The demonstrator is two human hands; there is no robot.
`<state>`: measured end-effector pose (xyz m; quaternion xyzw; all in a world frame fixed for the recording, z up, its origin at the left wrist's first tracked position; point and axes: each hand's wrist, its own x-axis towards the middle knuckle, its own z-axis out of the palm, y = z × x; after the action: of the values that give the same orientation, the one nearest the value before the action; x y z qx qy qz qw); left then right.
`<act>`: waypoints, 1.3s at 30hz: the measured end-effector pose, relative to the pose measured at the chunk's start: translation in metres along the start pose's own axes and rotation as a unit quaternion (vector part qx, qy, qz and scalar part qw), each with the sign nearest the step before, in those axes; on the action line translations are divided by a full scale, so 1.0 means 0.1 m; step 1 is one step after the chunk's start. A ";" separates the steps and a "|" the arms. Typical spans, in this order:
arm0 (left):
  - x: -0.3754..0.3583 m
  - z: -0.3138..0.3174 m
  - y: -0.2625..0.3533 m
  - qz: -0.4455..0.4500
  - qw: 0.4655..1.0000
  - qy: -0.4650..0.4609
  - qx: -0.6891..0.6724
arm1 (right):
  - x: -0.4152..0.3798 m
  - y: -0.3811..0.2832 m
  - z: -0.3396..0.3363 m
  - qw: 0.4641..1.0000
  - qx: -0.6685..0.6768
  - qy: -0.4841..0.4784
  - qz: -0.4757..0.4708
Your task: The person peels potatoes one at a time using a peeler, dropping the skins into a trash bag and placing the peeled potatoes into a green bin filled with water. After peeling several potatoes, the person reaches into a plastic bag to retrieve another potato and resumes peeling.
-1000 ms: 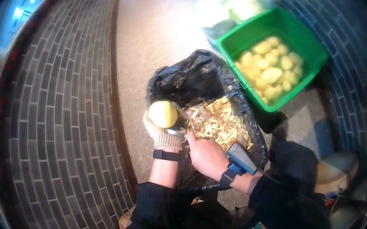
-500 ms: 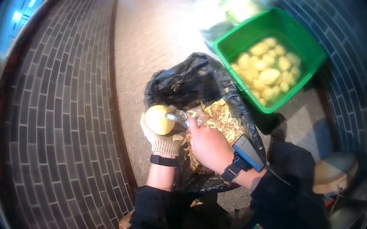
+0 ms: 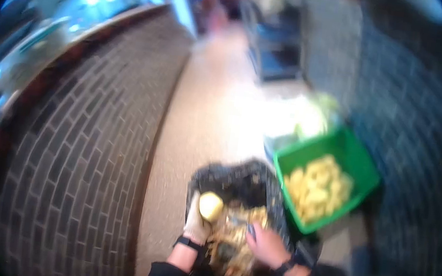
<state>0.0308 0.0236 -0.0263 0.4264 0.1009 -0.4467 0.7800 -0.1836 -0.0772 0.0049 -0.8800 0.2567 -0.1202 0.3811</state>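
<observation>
My left hand (image 3: 196, 228), in a pale knitted glove, is closed around a peeled yellow potato (image 3: 210, 206) above the left side of a container lined with a black bag (image 3: 231, 170). Peelings (image 3: 237, 250) lie in a heap inside it. To the right, over the heap, my bare right hand (image 3: 269, 247) grips a peeler (image 3: 251, 230), blurred and apart from the potato. A green crate (image 3: 344, 210) holding several peeled potatoes (image 3: 318, 188) stands just beyond the container's right side.
A low brick wall (image 3: 79, 165) runs along the left, and another brick wall (image 3: 416, 162) rises on the right. Behind the crate lies a clear bag of pale green produce (image 3: 311, 119). Farther back on the floor (image 3: 198, 102) stands a dark shelved rack (image 3: 273, 50).
The view has tilted up, showing more of the passage. My right hand and the peeler have moved away from the potato to the right. My left hand still holds the potato.
</observation>
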 end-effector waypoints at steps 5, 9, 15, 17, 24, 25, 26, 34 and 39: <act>-0.09 -0.28 0.07 -0.024 0.998 0.001 -0.051 | -0.04 0.25 0.09 0.999 0.005 0.037 0.019; -0.38 -0.27 0.20 -0.058 0.991 -0.013 -0.122 | -0.05 0.09 0.07 0.998 0.007 0.054 0.031; -0.46 -0.37 0.05 0.121 0.955 -0.099 0.252 | 0.05 0.11 0.22 0.995 0.040 0.089 -0.024; -0.63 -0.19 0.17 0.168 0.903 -0.087 0.385 | 0.13 0.08 0.21 0.994 0.093 0.052 -0.005; -0.54 -0.24 0.17 0.243 0.760 -0.086 0.597 | 0.35 0.10 0.15 0.923 0.360 -0.096 0.093; -0.54 -0.23 0.16 0.237 0.758 -0.091 0.601 | 0.36 0.11 0.17 0.913 0.380 -0.091 0.115; -0.54 -0.21 0.15 0.249 0.745 -0.088 0.613 | 0.36 0.12 0.19 0.912 0.383 -0.085 0.119; -0.42 -0.13 0.33 0.247 0.818 -0.061 0.517 | 0.36 0.21 0.29 0.921 0.341 -0.091 0.165; -0.78 -0.05 1.00 0.346 0.856 0.005 0.384 | 0.28 -0.02 0.21 0.987 0.133 -0.046 0.082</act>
<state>0.0646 0.0984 0.0702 0.7015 -0.2283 -0.1494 0.6583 -0.1514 -0.0788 -0.0074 -0.8023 0.2917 -0.0806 0.5145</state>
